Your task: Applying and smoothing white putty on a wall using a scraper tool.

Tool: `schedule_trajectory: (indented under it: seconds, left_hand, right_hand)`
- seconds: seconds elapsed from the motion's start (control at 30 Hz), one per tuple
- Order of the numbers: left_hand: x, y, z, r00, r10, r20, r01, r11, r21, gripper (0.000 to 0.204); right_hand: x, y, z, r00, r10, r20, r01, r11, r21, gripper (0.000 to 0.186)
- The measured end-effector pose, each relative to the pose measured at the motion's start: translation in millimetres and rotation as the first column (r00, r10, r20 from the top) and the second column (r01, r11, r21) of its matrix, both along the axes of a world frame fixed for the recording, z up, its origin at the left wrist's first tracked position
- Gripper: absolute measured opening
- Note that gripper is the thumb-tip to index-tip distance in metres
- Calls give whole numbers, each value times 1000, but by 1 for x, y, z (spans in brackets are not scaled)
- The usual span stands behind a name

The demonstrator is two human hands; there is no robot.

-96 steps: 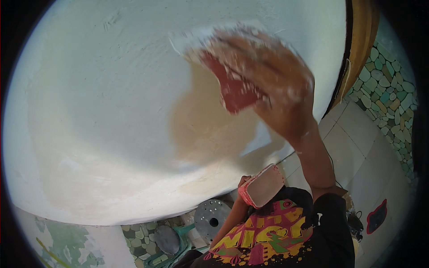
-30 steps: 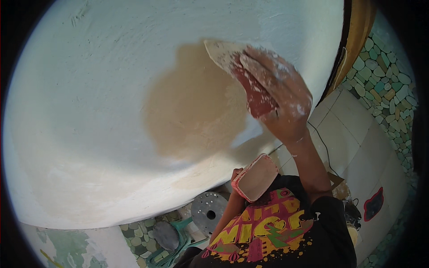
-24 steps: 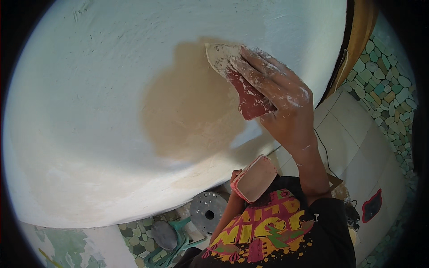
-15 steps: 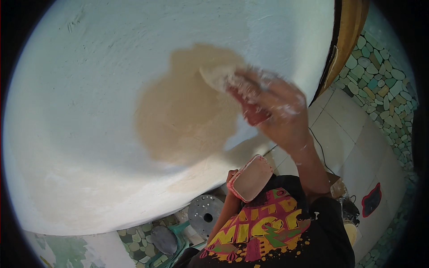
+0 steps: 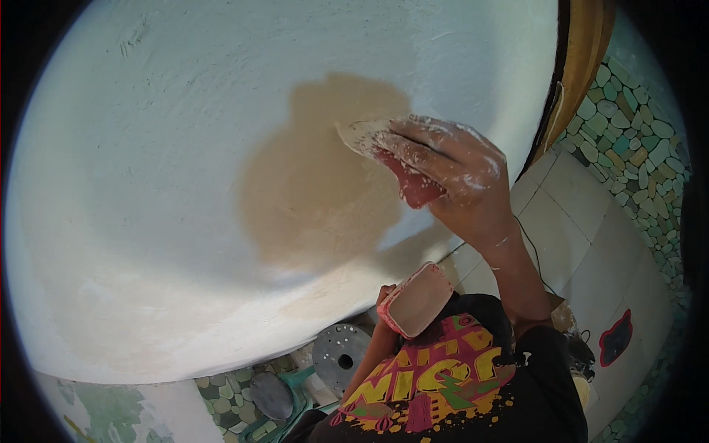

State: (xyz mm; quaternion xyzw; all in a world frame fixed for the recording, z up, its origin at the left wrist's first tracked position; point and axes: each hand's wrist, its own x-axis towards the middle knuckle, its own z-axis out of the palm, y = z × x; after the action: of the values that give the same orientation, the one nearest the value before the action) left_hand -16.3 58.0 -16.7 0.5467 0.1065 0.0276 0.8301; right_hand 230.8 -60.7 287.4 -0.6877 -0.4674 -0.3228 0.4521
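Note:
My right hand (image 5: 465,159) is raised in front of a pale wall (image 5: 185,148), its fingers and knuckles smeared with white paste. Between its fingers is a putty spreader (image 5: 422,190) with a red body and a paste-coated edge. That edge is at or very close to the wall; contact is hard to tell. Held at my chest by my left hand (image 5: 385,293) is a red-rimmed rectangular tub (image 5: 419,299) of smooth, pale paste. The tub hides most of the left fingers, which wrap its far left side.
A brown wooden frame (image 5: 576,81) borders the wall on the right. Beyond it lie pebble mosaic (image 5: 628,125) and pale floor tiles (image 5: 565,210), crossed by a thin black cable (image 5: 533,247). Below stand a grey perforated disc (image 5: 343,359) and a green-legged stool (image 5: 272,395).
My right hand with the spreader has shifted only slightly and now looks sharp instead of blurred. The shadow on the wall has moved a little right. The left hand keeps the tub.

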Motion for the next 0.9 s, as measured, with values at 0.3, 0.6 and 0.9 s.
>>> schedule_trajectory:
  seconds: [0.3,0.6,0.9]
  left_hand:
    - [-9,13,4,999,13,-30,-15,999,-37,69]
    - [-12,6,-1,999,26,-48,-31,993,-115,69]
    - [-11,9,0,998,20,-64,-32,983,-183,69]
  right_hand:
    - [-15,16,45,1000,28,9,-28,993,111,57]
    - [-23,6,-10,959,242,-149,-252,966,-52,55]
    - [14,31,-6,987,-139,80,123,977,177,52]
